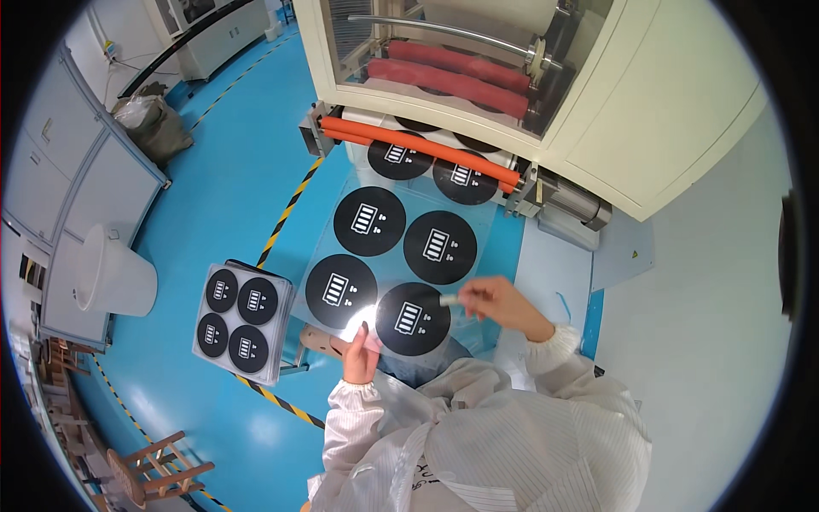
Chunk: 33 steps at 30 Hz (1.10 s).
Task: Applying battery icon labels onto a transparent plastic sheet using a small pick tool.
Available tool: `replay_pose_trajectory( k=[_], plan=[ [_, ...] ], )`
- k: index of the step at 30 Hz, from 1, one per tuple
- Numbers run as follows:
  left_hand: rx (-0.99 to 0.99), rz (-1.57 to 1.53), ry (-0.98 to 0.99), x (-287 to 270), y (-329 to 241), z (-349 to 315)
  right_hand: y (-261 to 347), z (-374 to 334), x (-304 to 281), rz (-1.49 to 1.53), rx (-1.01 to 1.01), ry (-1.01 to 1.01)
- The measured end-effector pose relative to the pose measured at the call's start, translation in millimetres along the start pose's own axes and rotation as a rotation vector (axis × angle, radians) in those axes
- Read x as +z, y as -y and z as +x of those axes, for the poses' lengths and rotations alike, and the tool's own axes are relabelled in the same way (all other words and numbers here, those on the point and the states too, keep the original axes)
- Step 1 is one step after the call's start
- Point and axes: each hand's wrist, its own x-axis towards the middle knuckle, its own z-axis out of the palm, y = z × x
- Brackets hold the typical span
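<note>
A clear film sheet [388, 266] printed with large black discs [413, 318], each with white markings, comes out of the machine toward me. At its near left edge my left hand [361, 357] is closed with the thumb up, pinching the film beside a bright patch of glare. My right hand [505, 305] hovers over the near right side of the sheet. Between its fingers is a short, pale, stick-like tool [450, 299], its tip reaching the edge of the nearest disc. What kind of tool it is I cannot make out.
Orange rollers [418, 152] cross the front of the cream machine [657, 94], with red rollers [448, 81] behind its window. A stack of printed sheets [241, 317] sits at left on a stand. Farther left are a white bin [119, 273] and a wooden stool [158, 469].
</note>
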Motion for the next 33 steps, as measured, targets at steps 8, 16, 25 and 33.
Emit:
replay_pose_trajectory(
  k=[8,16,25,33],
  plan=[
    [0.1,0.074,-0.168,35,-15,-6,4,156,-16,-0.407,-0.434,-0.387],
    [0.073,0.12,-0.223,49,-24,-11,28,230,7,-0.65,-0.698,-0.352],
    [0.031,0.179,-0.294,70,-31,-13,32,246,7,-0.671,-0.633,-0.285],
    [-0.007,0.253,-0.311,63,-27,-19,51,265,-1,-0.813,-0.475,-0.149]
  ],
)
